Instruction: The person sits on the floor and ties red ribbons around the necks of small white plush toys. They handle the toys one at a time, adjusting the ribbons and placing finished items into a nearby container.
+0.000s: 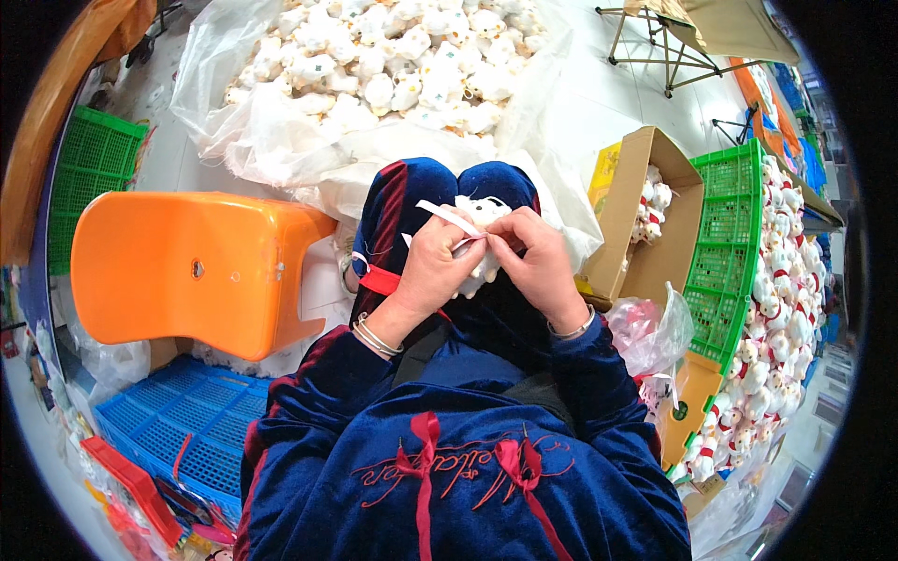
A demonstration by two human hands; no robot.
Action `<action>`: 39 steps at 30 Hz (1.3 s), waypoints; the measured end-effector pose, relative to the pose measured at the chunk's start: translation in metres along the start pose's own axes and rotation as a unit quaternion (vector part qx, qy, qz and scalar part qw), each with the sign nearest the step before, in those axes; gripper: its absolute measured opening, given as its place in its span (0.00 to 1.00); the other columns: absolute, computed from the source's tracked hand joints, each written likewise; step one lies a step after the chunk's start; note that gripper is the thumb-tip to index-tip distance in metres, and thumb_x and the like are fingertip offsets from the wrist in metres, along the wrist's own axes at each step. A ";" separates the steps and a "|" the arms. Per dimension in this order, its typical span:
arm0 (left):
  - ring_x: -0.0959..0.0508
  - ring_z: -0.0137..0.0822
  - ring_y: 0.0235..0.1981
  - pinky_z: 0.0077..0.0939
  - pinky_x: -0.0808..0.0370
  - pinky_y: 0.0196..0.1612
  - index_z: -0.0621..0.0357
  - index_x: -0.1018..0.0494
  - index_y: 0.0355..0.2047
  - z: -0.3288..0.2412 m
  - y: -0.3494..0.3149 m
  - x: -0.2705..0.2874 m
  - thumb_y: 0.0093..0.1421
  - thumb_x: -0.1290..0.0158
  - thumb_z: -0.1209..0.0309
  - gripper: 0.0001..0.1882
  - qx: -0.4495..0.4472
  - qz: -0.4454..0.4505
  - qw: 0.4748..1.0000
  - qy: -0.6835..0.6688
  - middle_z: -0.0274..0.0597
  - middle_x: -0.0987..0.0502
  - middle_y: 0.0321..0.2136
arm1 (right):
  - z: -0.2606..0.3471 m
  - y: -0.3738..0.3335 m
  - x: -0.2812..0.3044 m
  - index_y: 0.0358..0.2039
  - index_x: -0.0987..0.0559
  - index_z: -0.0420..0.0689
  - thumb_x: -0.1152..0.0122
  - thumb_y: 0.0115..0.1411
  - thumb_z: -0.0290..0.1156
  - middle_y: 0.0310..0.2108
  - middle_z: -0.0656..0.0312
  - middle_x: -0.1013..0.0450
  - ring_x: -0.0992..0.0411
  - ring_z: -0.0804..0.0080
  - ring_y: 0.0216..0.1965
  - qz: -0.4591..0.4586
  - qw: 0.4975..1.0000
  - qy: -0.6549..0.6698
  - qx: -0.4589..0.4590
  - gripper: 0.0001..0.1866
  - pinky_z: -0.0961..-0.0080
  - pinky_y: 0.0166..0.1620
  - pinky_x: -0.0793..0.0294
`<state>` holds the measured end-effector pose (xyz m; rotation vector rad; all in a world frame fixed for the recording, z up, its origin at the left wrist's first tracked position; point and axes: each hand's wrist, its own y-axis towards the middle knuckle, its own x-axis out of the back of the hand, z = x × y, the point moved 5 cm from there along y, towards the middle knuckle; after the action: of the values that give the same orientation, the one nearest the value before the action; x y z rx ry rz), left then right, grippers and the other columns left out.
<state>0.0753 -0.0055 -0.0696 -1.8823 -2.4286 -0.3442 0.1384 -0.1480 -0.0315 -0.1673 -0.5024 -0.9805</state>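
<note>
Both hands over the lap, working one small white plush toy held between the knees. Left hand fingers pinched narrow on a white ribbon across the toy; right hand fingers pinch the same ribbon at the toy's front. Orange stool to the left, green crate of finished toys to the right.

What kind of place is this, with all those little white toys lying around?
Probably a small toy workshop or packing room: a big heap of white plush toys on plastic sheeting, a green crate full of finished ones, and a cardboard box holding more.
</note>
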 end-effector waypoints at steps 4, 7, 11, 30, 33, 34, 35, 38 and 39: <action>0.21 0.37 0.37 0.28 0.24 0.40 0.64 0.19 0.37 -0.008 0.001 0.000 0.58 0.38 0.75 0.07 0.022 -0.004 1.000 0.000 0.44 0.23 0.37 | -0.008 -0.003 -0.002 0.33 0.23 0.37 0.36 0.61 0.23 0.27 0.61 0.24 0.25 0.77 0.27 -0.012 0.998 0.018 -0.053 0.04 0.78 0.32 0.25; 0.21 0.35 0.36 0.27 0.24 0.39 0.64 0.20 0.36 -0.003 0.000 0.000 0.58 0.38 0.75 0.07 0.012 -0.008 1.000 0.005 0.43 0.23 0.37 | -0.026 -0.007 -0.004 0.32 0.24 0.37 0.36 0.61 0.24 0.26 0.62 0.24 0.25 0.79 0.28 -0.044 0.982 0.127 -0.134 0.05 0.79 0.32 0.25; 0.21 0.34 0.35 0.25 0.24 0.37 0.65 0.20 0.33 -0.003 0.001 0.001 0.57 0.37 0.75 0.06 -0.007 -0.008 1.000 0.010 0.43 0.23 0.36 | -0.013 -0.003 -0.003 0.33 0.23 0.37 0.36 0.62 0.25 0.27 0.65 0.24 0.27 0.82 0.27 -0.042 0.988 0.121 -0.091 0.05 0.81 0.32 0.27; 0.19 0.39 0.35 0.29 0.22 0.38 0.63 0.17 0.35 -0.010 0.002 0.009 0.58 0.38 0.77 0.05 -0.056 0.002 0.997 0.045 0.46 0.19 0.33 | -0.044 0.000 0.002 0.32 0.23 0.39 0.40 0.64 0.26 0.24 0.68 0.28 0.32 0.84 0.25 -0.086 0.978 0.117 -0.151 0.04 0.82 0.29 0.32; 0.18 0.42 0.35 0.31 0.21 0.39 0.62 0.16 0.35 -0.015 -0.002 0.013 0.59 0.38 0.74 0.05 -0.045 -0.012 0.998 0.044 0.47 0.18 0.34 | -0.051 -0.001 0.011 0.30 0.25 0.40 0.39 0.64 0.27 0.24 0.72 0.29 0.34 0.86 0.26 -0.128 0.953 0.204 -0.184 0.07 0.84 0.30 0.33; 0.18 0.41 0.35 0.31 0.21 0.39 0.62 0.16 0.35 -0.015 -0.004 0.015 0.60 0.39 0.74 0.05 -0.034 -0.014 0.999 0.039 0.47 0.18 0.34 | -0.052 -0.003 0.013 0.30 0.25 0.40 0.38 0.63 0.28 0.25 0.72 0.29 0.34 0.86 0.26 -0.128 0.958 0.187 -0.176 0.07 0.84 0.30 0.33; 0.17 0.41 0.35 0.31 0.21 0.39 0.62 0.16 0.36 -0.014 -0.005 0.016 0.60 0.39 0.74 0.06 -0.024 -0.017 0.999 0.034 0.48 0.18 0.34 | -0.054 -0.005 0.016 0.31 0.25 0.41 0.37 0.63 0.28 0.25 0.72 0.29 0.34 0.86 0.26 -0.129 0.962 0.171 -0.167 0.07 0.84 0.31 0.33; 0.17 0.41 0.35 0.30 0.22 0.39 0.62 0.17 0.37 -0.016 -0.006 0.019 0.60 0.39 0.76 0.06 -0.013 -0.019 0.998 0.060 0.47 0.18 0.33 | -0.040 -0.017 0.007 0.36 0.25 0.42 0.26 0.55 0.33 0.30 0.68 0.27 0.32 0.83 0.30 -0.062 0.980 0.126 -0.143 0.16 0.82 0.33 0.31; 0.18 0.40 0.35 0.30 0.22 0.39 0.62 0.17 0.37 -0.015 -0.007 0.020 0.60 0.40 0.76 0.06 -0.005 -0.022 0.998 0.057 0.47 0.18 0.33 | -0.025 -0.020 0.004 0.40 0.26 0.41 0.24 0.53 0.35 0.34 0.64 0.26 0.29 0.78 0.34 -0.026 0.990 0.068 -0.118 0.21 0.78 0.37 0.29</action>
<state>0.0620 0.0083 -0.0523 -1.7620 -2.4018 -0.4527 0.1319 -0.1714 -0.0534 -0.2989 -0.2667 -1.0945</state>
